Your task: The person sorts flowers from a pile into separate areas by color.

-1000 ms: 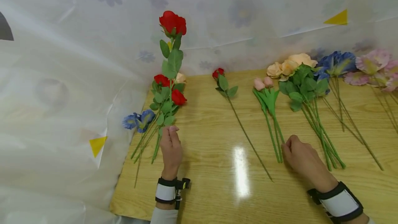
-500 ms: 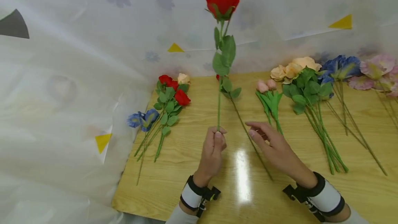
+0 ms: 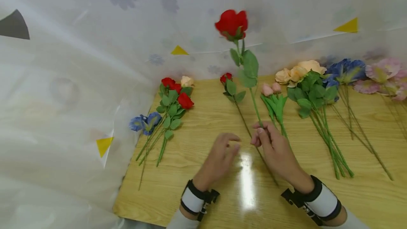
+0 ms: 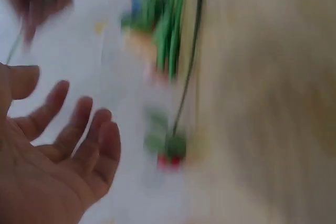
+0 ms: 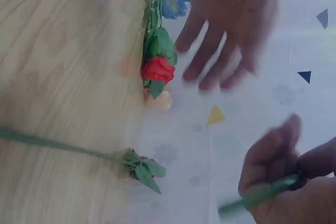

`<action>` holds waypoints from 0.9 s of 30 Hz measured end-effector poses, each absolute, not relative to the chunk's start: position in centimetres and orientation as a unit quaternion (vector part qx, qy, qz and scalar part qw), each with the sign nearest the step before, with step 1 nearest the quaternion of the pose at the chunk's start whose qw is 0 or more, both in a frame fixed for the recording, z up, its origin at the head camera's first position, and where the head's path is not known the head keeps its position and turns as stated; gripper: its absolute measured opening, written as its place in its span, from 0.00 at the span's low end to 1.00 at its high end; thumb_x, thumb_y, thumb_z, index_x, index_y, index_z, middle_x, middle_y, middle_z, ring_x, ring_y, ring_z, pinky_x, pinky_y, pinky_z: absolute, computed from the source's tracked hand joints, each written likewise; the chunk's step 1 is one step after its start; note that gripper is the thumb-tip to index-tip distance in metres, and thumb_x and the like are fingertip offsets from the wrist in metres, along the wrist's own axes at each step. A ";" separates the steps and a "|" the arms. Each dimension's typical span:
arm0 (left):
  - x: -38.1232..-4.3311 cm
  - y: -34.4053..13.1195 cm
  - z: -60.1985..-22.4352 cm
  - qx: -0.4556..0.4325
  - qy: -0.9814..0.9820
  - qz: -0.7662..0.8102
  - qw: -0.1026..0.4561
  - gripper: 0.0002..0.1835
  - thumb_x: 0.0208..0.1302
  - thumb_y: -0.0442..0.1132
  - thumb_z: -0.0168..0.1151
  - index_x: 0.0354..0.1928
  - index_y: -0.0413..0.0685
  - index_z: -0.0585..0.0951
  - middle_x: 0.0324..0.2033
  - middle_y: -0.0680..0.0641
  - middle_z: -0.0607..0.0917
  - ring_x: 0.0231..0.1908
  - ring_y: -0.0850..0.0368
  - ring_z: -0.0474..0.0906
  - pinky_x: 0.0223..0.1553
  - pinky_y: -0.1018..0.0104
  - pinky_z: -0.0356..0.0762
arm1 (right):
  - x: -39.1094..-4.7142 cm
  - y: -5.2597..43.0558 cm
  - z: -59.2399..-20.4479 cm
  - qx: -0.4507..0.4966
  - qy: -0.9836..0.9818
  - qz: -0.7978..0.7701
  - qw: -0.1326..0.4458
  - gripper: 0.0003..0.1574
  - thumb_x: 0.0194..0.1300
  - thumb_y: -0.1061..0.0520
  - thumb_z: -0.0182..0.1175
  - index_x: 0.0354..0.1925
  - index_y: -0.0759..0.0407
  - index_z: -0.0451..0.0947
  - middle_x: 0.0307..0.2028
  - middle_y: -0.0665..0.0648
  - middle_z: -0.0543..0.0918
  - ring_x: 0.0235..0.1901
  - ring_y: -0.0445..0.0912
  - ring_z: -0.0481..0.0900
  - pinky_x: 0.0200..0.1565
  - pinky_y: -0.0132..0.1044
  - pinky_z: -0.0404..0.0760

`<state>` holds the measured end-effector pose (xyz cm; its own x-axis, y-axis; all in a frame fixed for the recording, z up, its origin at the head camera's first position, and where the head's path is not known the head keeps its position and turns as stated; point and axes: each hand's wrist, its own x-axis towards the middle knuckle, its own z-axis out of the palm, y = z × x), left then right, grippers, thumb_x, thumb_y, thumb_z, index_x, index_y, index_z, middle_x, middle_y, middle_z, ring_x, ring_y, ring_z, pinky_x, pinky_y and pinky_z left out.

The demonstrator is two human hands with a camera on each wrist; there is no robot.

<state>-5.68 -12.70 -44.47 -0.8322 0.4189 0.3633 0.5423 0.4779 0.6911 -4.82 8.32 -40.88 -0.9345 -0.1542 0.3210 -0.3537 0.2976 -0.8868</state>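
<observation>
A long-stemmed red rose stands tilted in the air, its stem pinched low down by the right hand. In the right wrist view a blurred piece of green stem crosses that hand's fingers. Just to the left, the left hand hovers over the table with nothing in it; the left wrist view shows its fingers spread and loosely bent. Between and below the hands, a second red rose lies on the table, its thin stem passing under the right hand.
Left on the wooden table lies a group of red roses, with a cream rose and a blue flower. Rightward lie pink tulips, peach roses, blue flowers and pink-purple flowers. A patterned sheet hangs behind.
The left hand carried the upright rose from the left to the middle, then let go of its stem. The right hand came leftward from the tulip stems and now holds the rose.
</observation>
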 end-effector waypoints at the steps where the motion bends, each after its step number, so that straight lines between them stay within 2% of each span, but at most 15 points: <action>1: -6.2 -14.6 -44.2 -0.250 -0.869 -0.417 0.086 0.13 0.77 0.41 0.47 0.55 0.42 0.74 0.52 0.45 0.76 0.53 0.51 0.72 0.50 0.57 0.73 | -4.8 8.6 -41.0 0.156 -0.800 0.573 0.088 0.13 0.79 0.58 0.41 0.50 0.58 0.72 0.29 0.51 0.75 0.25 0.42 0.73 0.29 0.30 0.72; 3: -7.2 -18.7 -43.6 -0.171 -0.896 -0.392 0.121 0.15 0.76 0.40 0.50 0.56 0.39 0.75 0.52 0.41 0.76 0.53 0.45 0.72 0.50 0.50 0.72 | -4.9 9.1 -41.3 0.148 -0.795 0.581 0.087 0.14 0.80 0.58 0.39 0.53 0.58 0.71 0.25 0.53 0.71 0.19 0.43 0.66 0.23 0.33 0.69; 6: -7.8 -24.8 -43.3 -0.043 -0.931 -0.332 0.144 0.17 0.75 0.40 0.52 0.56 0.33 0.73 0.52 0.33 0.74 0.53 0.37 0.70 0.51 0.43 0.70 | -4.8 9.9 -41.8 0.125 -0.804 0.575 0.085 0.15 0.80 0.57 0.39 0.55 0.56 0.71 0.23 0.54 0.66 0.14 0.42 0.58 0.18 0.35 0.63; 10: -6.8 -30.9 -44.2 0.122 -0.952 -0.257 0.116 0.20 0.74 0.40 0.52 0.59 0.32 0.70 0.54 0.28 0.70 0.53 0.29 0.66 0.53 0.37 0.64 | -4.9 10.6 -42.2 0.100 -0.812 0.571 0.074 0.16 0.80 0.55 0.38 0.56 0.57 0.69 0.23 0.55 0.66 0.13 0.41 0.57 0.15 0.35 0.62; 13: -5.8 -33.5 -45.2 0.203 -0.947 -0.235 0.085 0.22 0.73 0.40 0.52 0.60 0.30 0.69 0.54 0.27 0.70 0.52 0.26 0.65 0.53 0.34 0.62 | -5.0 11.0 -42.4 0.095 -0.814 0.568 0.076 0.17 0.80 0.55 0.38 0.56 0.58 0.70 0.24 0.56 0.67 0.13 0.42 0.59 0.15 0.35 0.63; 17: -5.2 -35.0 -46.3 0.233 -0.943 -0.231 0.065 0.24 0.71 0.40 0.53 0.61 0.29 0.68 0.53 0.25 0.72 0.50 0.24 0.65 0.53 0.35 0.62 | -5.0 11.3 -42.7 0.093 -0.823 0.554 0.084 0.18 0.80 0.54 0.38 0.56 0.60 0.70 0.24 0.56 0.67 0.13 0.41 0.58 0.14 0.34 0.63; 21: -5.3 -35.4 -46.9 0.246 -0.942 -0.219 0.071 0.24 0.70 0.42 0.56 0.60 0.32 0.70 0.52 0.25 0.73 0.48 0.24 0.67 0.50 0.33 0.63 | -5.0 11.6 -43.1 0.090 -0.847 0.517 0.090 0.20 0.80 0.52 0.37 0.56 0.62 0.70 0.22 0.54 0.66 0.11 0.39 0.56 0.14 0.34 0.62; 27: -5.8 -35.7 -47.3 0.244 -0.944 -0.199 0.098 0.14 0.68 0.40 0.60 0.47 0.35 0.79 0.41 0.29 0.78 0.42 0.28 0.72 0.43 0.35 0.67 | -5.0 12.0 -43.8 0.086 -0.862 0.493 0.080 0.23 0.81 0.52 0.35 0.56 0.66 0.69 0.20 0.53 0.65 0.11 0.38 0.56 0.13 0.34 0.62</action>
<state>-5.85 -35.68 -47.32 -0.8616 -0.4999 0.0885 -0.4218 0.8020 0.4230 -4.97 11.99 -43.77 -0.9723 -0.0698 0.2233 -0.2278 0.4994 -0.8359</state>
